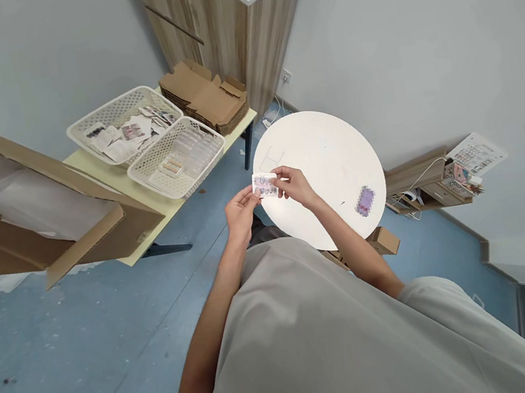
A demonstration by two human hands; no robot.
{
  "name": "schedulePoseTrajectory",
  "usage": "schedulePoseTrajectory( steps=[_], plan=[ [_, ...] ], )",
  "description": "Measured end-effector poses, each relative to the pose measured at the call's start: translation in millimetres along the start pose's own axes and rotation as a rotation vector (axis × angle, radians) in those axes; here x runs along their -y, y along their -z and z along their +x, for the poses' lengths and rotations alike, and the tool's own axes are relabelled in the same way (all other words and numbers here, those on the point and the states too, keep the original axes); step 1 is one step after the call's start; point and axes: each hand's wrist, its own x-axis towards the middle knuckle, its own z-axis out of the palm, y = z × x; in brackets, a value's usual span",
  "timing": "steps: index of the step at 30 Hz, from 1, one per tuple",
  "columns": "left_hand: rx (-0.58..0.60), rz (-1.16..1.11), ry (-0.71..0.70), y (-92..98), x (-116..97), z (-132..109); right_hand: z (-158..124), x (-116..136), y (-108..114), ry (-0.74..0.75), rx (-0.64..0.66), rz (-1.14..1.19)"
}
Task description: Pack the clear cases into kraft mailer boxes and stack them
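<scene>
Both hands hold a small white card [264, 185] printed or set with pink and purple shapes, over the near left edge of the round white table [312, 130]. My left hand [241, 214] pinches its left side, thumb on the front. At the right side, my right hand [293, 184] grips it with thumb and fingers. Whether the card is a flat sheet or a thin pack, I cannot tell. Just beyond it, a clear, thin-edged piece [270, 156] lies on the table.
A yellow table [106, 176] at the left bears two white baskets [79, 137] with cards and clear cases, flattened cardboard boxes [204, 95] and a large open carton [91, 237]. A pixelated purple object [365, 201] lies on the round table. A small wooden shelf [422, 178] stands right.
</scene>
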Motion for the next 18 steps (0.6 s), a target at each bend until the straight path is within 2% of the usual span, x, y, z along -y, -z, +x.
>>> schedulePoseTrajectory(
  steps=[3,7,12,18],
  plan=[
    [-0.011,0.01,0.0,-6.8,4,-1,-6,-2,3,-0.015,-0.06,-0.075],
    [-0.053,0.047,-0.061,-15.5,9,-3,-20,2,-2,0.018,-0.276,-0.242],
    [-0.092,0.122,-0.18,-31.0,3,-15,-39,11,-23,0.031,-0.251,-0.137],
    [-0.086,0.267,-0.28,-40.5,-15,-34,-43,12,-41,0.011,-0.328,0.014]
  ],
)
